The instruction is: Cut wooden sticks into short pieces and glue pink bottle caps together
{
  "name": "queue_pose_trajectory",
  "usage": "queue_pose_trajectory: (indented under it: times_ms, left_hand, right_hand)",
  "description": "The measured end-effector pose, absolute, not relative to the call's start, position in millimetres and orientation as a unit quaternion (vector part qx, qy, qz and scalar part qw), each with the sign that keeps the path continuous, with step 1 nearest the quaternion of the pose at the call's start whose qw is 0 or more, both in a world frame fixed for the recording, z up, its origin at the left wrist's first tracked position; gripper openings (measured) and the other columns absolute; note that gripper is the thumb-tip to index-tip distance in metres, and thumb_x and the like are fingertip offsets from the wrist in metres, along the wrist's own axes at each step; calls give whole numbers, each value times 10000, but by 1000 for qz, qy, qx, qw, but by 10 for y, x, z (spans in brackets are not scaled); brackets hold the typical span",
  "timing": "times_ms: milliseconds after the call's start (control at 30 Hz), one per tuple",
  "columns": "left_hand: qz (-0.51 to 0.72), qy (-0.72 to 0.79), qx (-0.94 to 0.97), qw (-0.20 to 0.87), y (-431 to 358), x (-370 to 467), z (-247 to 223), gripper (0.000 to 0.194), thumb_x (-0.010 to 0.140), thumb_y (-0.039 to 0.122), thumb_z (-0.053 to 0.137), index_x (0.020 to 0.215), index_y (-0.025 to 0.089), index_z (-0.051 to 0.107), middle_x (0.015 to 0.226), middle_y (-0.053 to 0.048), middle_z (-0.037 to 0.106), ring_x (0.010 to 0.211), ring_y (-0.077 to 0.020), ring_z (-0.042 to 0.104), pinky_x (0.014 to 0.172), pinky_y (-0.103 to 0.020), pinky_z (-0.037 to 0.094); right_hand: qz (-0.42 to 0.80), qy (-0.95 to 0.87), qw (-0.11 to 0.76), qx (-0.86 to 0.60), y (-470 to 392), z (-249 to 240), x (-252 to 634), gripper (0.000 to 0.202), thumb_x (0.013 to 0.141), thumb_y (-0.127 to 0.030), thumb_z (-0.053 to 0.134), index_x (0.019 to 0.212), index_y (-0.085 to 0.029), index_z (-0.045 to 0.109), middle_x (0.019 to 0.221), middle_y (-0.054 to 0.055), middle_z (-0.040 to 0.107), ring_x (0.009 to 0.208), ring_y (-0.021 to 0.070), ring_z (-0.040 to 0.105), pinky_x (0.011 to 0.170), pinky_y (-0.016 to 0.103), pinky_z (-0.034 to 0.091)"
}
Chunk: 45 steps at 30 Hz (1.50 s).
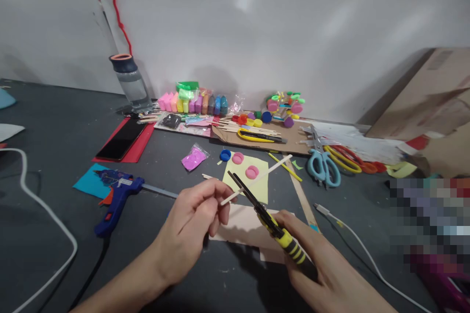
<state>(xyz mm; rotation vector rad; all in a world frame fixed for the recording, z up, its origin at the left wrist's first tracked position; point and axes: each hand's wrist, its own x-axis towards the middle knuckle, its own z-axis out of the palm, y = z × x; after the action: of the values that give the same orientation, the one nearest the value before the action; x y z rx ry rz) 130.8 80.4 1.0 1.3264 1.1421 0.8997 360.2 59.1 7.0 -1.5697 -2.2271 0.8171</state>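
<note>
My left hand (198,210) is closed around one end of a thin wooden stick (270,170), which points up to the right. My right hand (312,259) grips long-nose pliers (282,237) by their yellow-and-black handles. Their dark jaws cross the stick close to my left fingers; the jaw tips look slightly apart, and whether they bite the wood I cannot tell. Beneath lie a pale yellow paper square (263,196) and light cardboard pieces (235,227). Two pink bottle caps (252,172) sit on the yellow paper, with a blue cap (225,155) at its upper edge.
To the left are a blue glue gun (121,193), a phone (123,141) on red paper and a water bottle (131,83). Coloured clay packs (194,103) line the wall. Blue scissors (323,166), a white cable (363,249) and a cardboard box (422,93) are on the right.
</note>
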Motion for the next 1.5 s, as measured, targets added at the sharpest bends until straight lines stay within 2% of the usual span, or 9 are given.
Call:
queue_pose_trajectory:
  times_ms: [133,433,733,867,967,1067,1200,1367,1500]
  left_hand:
    - [384,498,616,474,775,1343,-8,312,1007,376,405,790,196,536,651,43,463,588,-104,417,564,-228,328]
    - [375,489,700,361,812,1319,-20,322,1009,242,370,700,197,449,617,61,433,553,-84,402,540,-202,311]
    - [360,477,722,348,804,1296,20,343,997,202,383,658,198,332,594,72,381,534,-70,356,517,-192,276]
    - [358,487,717,347,804,1313,7,334,1008,222,379,675,200,409,587,76,409,523,-69,389,513,-179,300]
    - [357,501,721,318,800,1331,-17,252,1009,240,408,789,208,528,628,76,531,544,-73,487,540,-168,360]
    - [367,503,754,209,795,1343,-46,170,987,208,440,898,197,584,707,44,656,578,-100,598,569,-195,410]
    - [364,502,781,77,785,1349,-54,271,977,157,406,792,188,601,630,19,665,513,-132,619,522,-235,410]
    - [390,509,754,143,766,1345,0,240,952,120,449,755,196,564,506,86,545,408,-65,531,459,-165,377]
    - [404,511,719,242,758,1332,17,285,963,144,444,690,206,500,512,92,505,411,-43,488,461,-141,361]
  right_hand:
    - [269,-785,148,-539,586,32,3598,487,749,-210,462,1204,-222,634,1225,70,699,1073,268,692,807,312,613]
    - [237,-795,111,-547,585,-67,3572,581,762,-177,429,1334,-152,531,1341,119,629,1185,251,640,912,304,571]
    - [220,-817,172,-505,630,-66,3442,410,807,-164,406,1167,-144,601,1103,137,721,942,213,717,759,252,591]
    - [196,-827,190,-491,670,-115,3424,384,797,-139,401,1129,-147,593,1058,137,720,906,205,712,731,244,584]
    - [193,-826,190,-495,664,-147,3435,397,799,-137,414,1168,-158,561,1052,117,717,920,200,709,739,251,579]
    - [202,-824,185,-496,633,-163,3451,385,774,-139,438,1137,-193,551,1051,83,714,927,198,705,743,257,575]
    - [224,-811,174,-512,606,-154,3446,440,753,-135,439,1178,-191,538,1097,81,709,988,206,697,787,262,577]
    - [264,-795,185,-514,616,-124,3409,441,776,-160,427,1200,-185,543,1200,107,684,1045,206,692,808,245,582]
    - [273,-788,206,-512,615,-128,3397,409,786,-174,432,1171,-227,560,1146,61,706,1017,192,703,806,228,583]
